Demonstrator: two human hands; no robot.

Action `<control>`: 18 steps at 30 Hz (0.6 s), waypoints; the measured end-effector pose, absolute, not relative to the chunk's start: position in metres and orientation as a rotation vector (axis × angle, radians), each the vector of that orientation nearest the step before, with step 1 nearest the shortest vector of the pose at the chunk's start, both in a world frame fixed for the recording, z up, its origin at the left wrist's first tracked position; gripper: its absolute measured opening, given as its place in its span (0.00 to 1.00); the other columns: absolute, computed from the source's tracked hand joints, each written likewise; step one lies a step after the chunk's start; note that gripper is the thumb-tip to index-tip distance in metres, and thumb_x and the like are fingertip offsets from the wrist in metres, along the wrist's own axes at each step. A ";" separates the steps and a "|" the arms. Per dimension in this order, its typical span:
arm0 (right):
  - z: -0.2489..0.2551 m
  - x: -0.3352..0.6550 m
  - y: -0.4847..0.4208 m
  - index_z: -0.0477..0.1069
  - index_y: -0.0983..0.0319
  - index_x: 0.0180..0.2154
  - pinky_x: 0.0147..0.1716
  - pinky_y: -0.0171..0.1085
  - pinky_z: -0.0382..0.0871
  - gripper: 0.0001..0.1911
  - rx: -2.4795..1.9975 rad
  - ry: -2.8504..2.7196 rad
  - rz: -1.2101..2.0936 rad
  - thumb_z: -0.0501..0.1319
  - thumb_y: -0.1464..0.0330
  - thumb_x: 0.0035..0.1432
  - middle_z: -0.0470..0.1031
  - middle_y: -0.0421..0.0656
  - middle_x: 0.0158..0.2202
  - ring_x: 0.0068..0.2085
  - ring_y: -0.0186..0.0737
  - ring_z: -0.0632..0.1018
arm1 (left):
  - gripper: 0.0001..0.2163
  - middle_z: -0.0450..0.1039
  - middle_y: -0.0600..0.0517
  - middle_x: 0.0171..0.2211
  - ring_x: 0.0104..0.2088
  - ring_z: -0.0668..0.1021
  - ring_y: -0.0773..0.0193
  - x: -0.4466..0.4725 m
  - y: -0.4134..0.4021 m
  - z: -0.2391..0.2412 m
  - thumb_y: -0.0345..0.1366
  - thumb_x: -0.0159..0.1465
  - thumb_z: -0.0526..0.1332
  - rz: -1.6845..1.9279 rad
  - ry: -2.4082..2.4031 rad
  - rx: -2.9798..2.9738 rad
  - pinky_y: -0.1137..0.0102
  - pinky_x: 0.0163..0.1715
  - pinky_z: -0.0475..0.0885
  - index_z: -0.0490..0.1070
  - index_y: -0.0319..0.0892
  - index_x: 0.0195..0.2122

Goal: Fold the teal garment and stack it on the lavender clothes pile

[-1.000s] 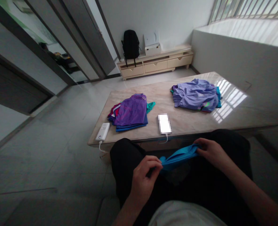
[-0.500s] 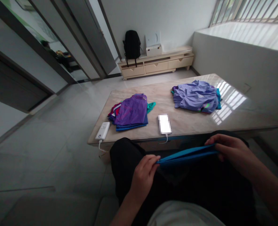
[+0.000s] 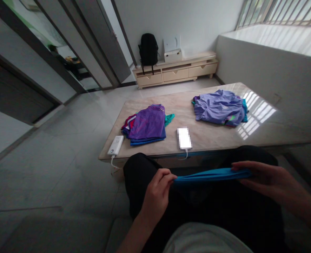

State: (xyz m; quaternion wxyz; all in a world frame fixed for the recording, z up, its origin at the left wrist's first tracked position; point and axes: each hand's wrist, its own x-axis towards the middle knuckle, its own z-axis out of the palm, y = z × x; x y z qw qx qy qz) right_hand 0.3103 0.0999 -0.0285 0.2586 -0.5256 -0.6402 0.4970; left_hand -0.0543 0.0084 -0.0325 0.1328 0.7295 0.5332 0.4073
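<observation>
A folded blue garment point(image 3: 208, 175) is held stretched edge-on above my lap; its exact kind does not show. My left hand point(image 3: 159, 189) pinches its left end between thumb and fingers. At the other end, my right hand point(image 3: 260, 177) grips the cloth, thumb below and fingers above. On the table ahead lies a pile of folded clothes point(image 3: 149, 123), purple on top with blue, red and green showing beneath. Farther right sits a second pile, topped by a lavender garment point(image 3: 218, 107).
The marble table point(image 3: 182, 102) stands in front of my knees. A white power bank point(image 3: 116, 145) with a cable lies at its left corner, and a blurred-out phone-like device point(image 3: 184, 138) near its front edge. A low cabinet point(image 3: 175, 73) carries a black backpack point(image 3: 148, 49) and a white box point(image 3: 172, 55).
The blue garment's layers, parted before, now lie closer together. My right hand has shifted slightly lower and to the right, its fingers straighter. The piles on the table have not moved.
</observation>
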 end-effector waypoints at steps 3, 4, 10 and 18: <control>-0.017 0.303 0.086 0.83 0.47 0.47 0.40 0.38 0.84 0.18 -1.480 -1.921 0.907 0.69 0.55 0.54 0.84 0.37 0.43 0.38 0.46 0.85 | 0.11 0.73 0.50 0.44 0.44 0.79 0.68 -0.054 0.004 -0.020 0.21 0.70 0.57 1.143 1.495 2.160 0.76 0.48 0.74 0.73 0.42 0.47; -0.012 0.301 0.082 0.83 0.44 0.46 0.36 0.37 0.83 0.16 -1.481 -1.949 0.772 0.67 0.55 0.55 0.84 0.34 0.41 0.35 0.45 0.85 | 0.11 0.74 0.49 0.45 0.45 0.79 0.67 -0.055 0.003 -0.015 0.21 0.70 0.57 1.131 1.474 2.175 0.76 0.49 0.74 0.72 0.42 0.47; 0.014 0.303 0.073 0.83 0.35 0.42 0.21 0.38 0.77 0.14 -1.577 -1.936 0.567 0.62 0.50 0.54 0.83 0.28 0.36 0.28 0.46 0.84 | 0.10 0.78 0.51 0.43 0.44 0.81 0.68 -0.062 0.013 0.020 0.24 0.72 0.57 1.059 1.399 2.216 0.76 0.49 0.75 0.72 0.43 0.49; 0.041 0.320 0.118 0.84 0.42 0.34 0.24 0.40 0.79 0.19 -1.594 -1.968 0.746 0.62 0.43 0.49 0.82 0.37 0.28 0.28 0.49 0.84 | 0.13 0.83 0.51 0.45 0.43 0.84 0.63 -0.084 0.067 0.048 0.30 0.71 0.59 0.812 1.342 2.238 0.70 0.45 0.79 0.76 0.45 0.54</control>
